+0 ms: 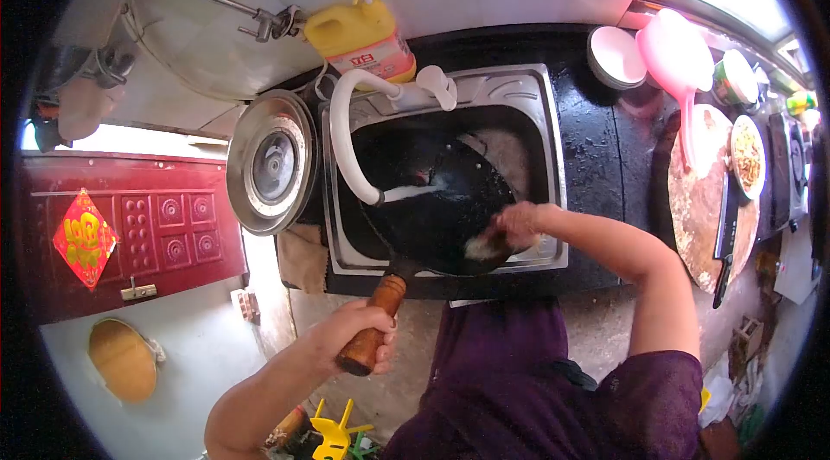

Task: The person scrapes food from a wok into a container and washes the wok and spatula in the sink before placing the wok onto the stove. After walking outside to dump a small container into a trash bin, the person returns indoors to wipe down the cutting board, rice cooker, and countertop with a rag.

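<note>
A dark wok [424, 222] lies tilted in the metal sink [553, 149], under water running from the white curved faucet [344, 127]. Its wooden handle [389, 294] sticks out over the front edge, and my left hand [359, 332] is wrapped round it. My right hand [519, 225] is inside the wok near its right front rim, blurred by motion. It is closed on a pale, blurred thing [484, 245] that I cannot make out.
Yellow detergent jug [359, 32] behind the sink; metal lids [273, 162] and a cloth [303, 258] to its left. On the right counter are stacked bowls [616, 56], a pink strainer [674, 54], a cutting board [692, 209], a knife [726, 226] and a bowl of food [747, 156].
</note>
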A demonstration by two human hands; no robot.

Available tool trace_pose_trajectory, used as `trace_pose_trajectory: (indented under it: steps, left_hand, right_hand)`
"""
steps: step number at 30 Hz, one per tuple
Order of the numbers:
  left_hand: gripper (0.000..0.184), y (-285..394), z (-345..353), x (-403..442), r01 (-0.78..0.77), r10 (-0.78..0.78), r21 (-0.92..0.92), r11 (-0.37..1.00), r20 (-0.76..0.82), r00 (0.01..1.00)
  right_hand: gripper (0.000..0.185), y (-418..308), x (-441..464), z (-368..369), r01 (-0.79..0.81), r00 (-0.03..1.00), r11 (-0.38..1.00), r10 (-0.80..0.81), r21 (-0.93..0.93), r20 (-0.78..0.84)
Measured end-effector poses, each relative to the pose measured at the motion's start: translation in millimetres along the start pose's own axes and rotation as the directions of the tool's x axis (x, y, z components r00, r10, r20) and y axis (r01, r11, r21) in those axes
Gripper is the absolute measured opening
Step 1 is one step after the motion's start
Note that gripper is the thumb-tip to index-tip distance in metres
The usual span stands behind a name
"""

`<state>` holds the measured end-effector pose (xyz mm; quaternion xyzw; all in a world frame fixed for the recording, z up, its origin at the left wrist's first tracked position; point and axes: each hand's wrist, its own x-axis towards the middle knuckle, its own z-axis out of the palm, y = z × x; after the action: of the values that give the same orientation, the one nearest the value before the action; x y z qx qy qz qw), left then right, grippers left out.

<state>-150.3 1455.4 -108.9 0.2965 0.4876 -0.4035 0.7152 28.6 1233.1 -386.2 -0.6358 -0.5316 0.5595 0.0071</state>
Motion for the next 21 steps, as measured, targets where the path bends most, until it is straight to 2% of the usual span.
trace_pose_trajectory:
  steps: [1,2,3,5,6,7,8,9,10,11,12,13,14,15,17,18,19,20,21]
  left_hand:
    - [0.011,0,8,-2,-0.008,0.009,0.035,0.999,-0.035,0.999]
    - [0.009,0,15,-3,-0.021,0.026,0.07,0.997,-0.069,0.997]
    - [0.01,0,19,-3,-0.033,0.039,0.074,0.997,-0.079,0.996]
    - [0.011,0,24,-4,-0.054,0.063,0.087,0.995,-0.101,0.993]
    - [0.012,0,24,-3,-0.055,0.065,0.092,0.994,-0.111,0.992]
    - [0.012,-2,23,-1,-0.05,0.061,0.095,0.994,-0.12,0.991]
    - [0.013,-2,23,-1,-0.045,0.058,0.098,0.994,-0.128,0.99]
    - [0.013,-2,23,-1,-0.043,0.051,0.073,0.996,-0.109,0.993]
    - [0.014,-3,23,-1,-0.039,0.043,0.047,0.998,-0.088,0.995]
    - [0.015,-3,23,-2,-0.036,0.037,0.021,0.999,-0.064,0.997]
    - [0.015,-3,22,-1,-0.036,0.037,0.017,0.999,-0.065,0.997]
    - [0.015,-4,20,0,-0.036,0.037,0.014,0.999,-0.066,0.997]
    - [0.015,-5,18,-1,-0.035,0.035,0.01,0.999,-0.068,0.997]
    - [0.014,-3,17,-3,-0.025,0.026,0.005,1.0,-0.07,0.997]
    - [0.014,0,17,-8,-0.017,0.016,-0.016,1.0,-0.076,0.997]
    - [0.013,1,21,-9,-0.028,0.028,0.008,1.0,-0.08,0.996]
    - [0.012,2,25,-10,-0.035,0.037,0.032,0.999,-0.086,0.996]
    - [0.012,3,29,-12,-0.043,0.048,0.059,0.997,-0.092,0.995]
    - [0.012,5,33,-16,-0.049,0.055,0.084,0.995,-0.074,0.996]
  right_hand:
    - [0.05,26,18,11,-0.116,0.973,0.977,0.076,-0.179,-0.217]
    - [0.043,49,43,20,-0.264,0.894,0.908,0.104,-0.325,-0.435]
    - [0.046,68,84,24,-0.358,0.783,0.922,0.213,-0.144,-0.584]
    - [0.053,85,156,22,-0.418,0.476,0.871,0.452,0.258,-0.754]
    - [0.054,40,134,1,-0.405,0.503,0.889,0.413,0.215,-0.759]
    - [0.056,20,158,-6,-0.285,0.53,0.852,0.522,0.44,-0.668]
    - [0.055,6,186,-6,-0.134,0.543,0.879,0.451,0.457,-0.708]
    - [0.058,-23,179,-15,0.172,0.591,0.821,0.357,0.545,-0.724]
    - [0.058,-51,162,-22,0.271,0.588,0.84,0.241,0.469,-0.772]
    - [0.063,-57,183,-18,0.348,0.621,0.862,0.083,0.368,-0.779]
    - [0.067,-83,142,-22,0.453,0.628,0.816,-0.006,0.359,-0.778]
    - [0.071,-96,104,-24,0.542,0.713,0.701,-0.091,0.463,-0.695]
    - [0.071,-105,56,-27,0.576,0.756,0.646,-0.188,0.501,-0.627]
    - [0.068,-96,44,-11,0.636,0.71,0.639,-0.264,0.433,-0.653]
    - [0.063,-56,28,14,0.611,0.77,0.694,-0.407,0.381,-0.492]
    - [0.062,-47,-6,4,0.439,0.887,0.836,-0.345,0.331,-0.307]
    - [0.058,-23,-6,16,0.201,0.954,0.969,-0.16,0.143,-0.254]
    - [0.047,-7,-3,23,-0.114,0.955,0.993,0.105,-0.015,-0.277]
    - [0.035,2,-15,22,-0.299,0.895,0.923,0.182,-0.244,-0.408]
